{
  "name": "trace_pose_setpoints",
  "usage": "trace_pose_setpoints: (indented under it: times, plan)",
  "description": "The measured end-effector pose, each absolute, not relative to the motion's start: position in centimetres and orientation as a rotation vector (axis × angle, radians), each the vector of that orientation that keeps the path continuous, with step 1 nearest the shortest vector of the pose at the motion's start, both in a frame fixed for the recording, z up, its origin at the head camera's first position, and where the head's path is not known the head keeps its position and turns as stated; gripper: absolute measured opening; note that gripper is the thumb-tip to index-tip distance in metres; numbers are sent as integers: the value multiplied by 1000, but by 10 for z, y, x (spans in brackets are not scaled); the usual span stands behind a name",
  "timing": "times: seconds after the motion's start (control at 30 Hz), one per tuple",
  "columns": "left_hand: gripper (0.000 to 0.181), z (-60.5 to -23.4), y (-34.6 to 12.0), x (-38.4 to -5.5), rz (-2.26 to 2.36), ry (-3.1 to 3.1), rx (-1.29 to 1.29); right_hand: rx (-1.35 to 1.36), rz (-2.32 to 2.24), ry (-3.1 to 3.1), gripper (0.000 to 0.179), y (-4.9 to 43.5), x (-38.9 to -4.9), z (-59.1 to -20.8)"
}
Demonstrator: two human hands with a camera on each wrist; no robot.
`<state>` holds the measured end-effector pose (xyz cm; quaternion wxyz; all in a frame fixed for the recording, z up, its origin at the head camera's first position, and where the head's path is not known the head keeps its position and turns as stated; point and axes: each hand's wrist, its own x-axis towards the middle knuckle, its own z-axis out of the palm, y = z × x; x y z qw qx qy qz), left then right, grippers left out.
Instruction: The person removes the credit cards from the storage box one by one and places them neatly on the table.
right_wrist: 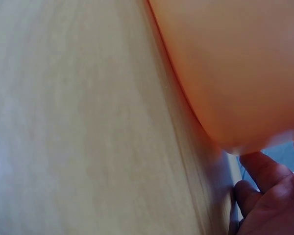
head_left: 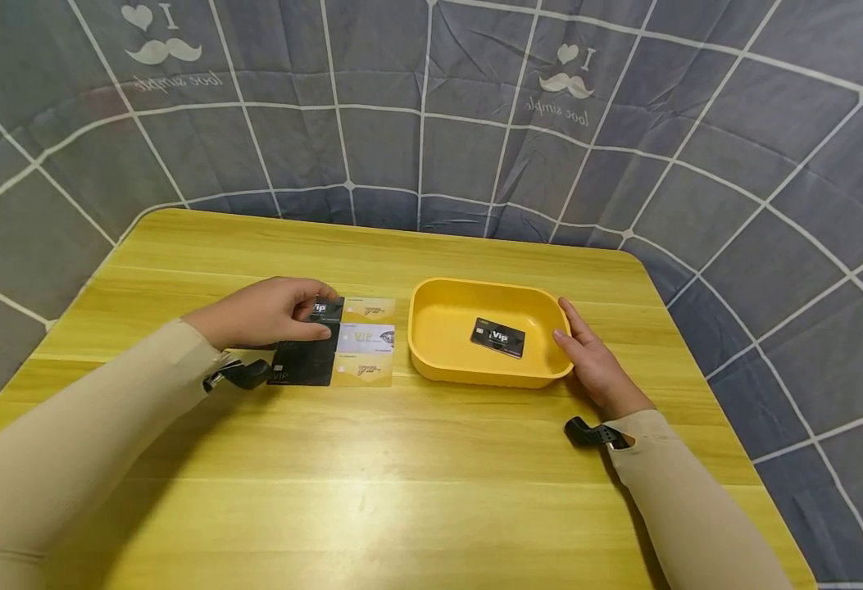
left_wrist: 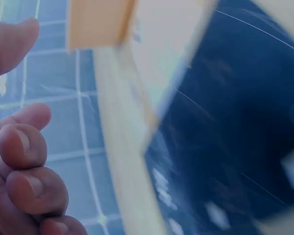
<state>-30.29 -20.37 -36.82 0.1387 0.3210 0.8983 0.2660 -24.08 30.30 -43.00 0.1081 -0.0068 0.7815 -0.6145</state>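
Note:
My left hand [head_left: 272, 313] is over a column of black VIP cards [head_left: 304, 365] lying on the table. Its thumb and fingers stand apart with nothing between them in the left wrist view, where a dark card [left_wrist: 235, 112] appears large and blurred. Beside that column lie a gold card [head_left: 369, 308], a silver card [head_left: 365, 338] and another gold card [head_left: 362, 371]. My right hand [head_left: 599, 360] holds the right end of a yellow plastic basin [head_left: 438, 332], thumb over the rim and fingers along the outer wall. Inside the basin rests one black VIP card [head_left: 497, 338], slightly turned.
The wood-grain table [head_left: 357, 492] has rounded far corners. A grey checked curtain [head_left: 387, 147] hangs behind it and at both sides. A black wrist strap mount [head_left: 247, 374] sits below the left hand, another mount [head_left: 586, 433] below the right.

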Motion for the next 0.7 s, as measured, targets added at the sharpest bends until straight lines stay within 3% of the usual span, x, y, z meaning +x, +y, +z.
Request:
trace_pose_setpoints:
  times: [0.3,0.7]
  plan:
    - [60,-346,-139,-327,818,2578,1039,-14,-1809,2297,69,305,-241,-432]
    - [65,-342,-70,-342,813,2480,1136,-30,-1791,2307,70,307,-243,-434]
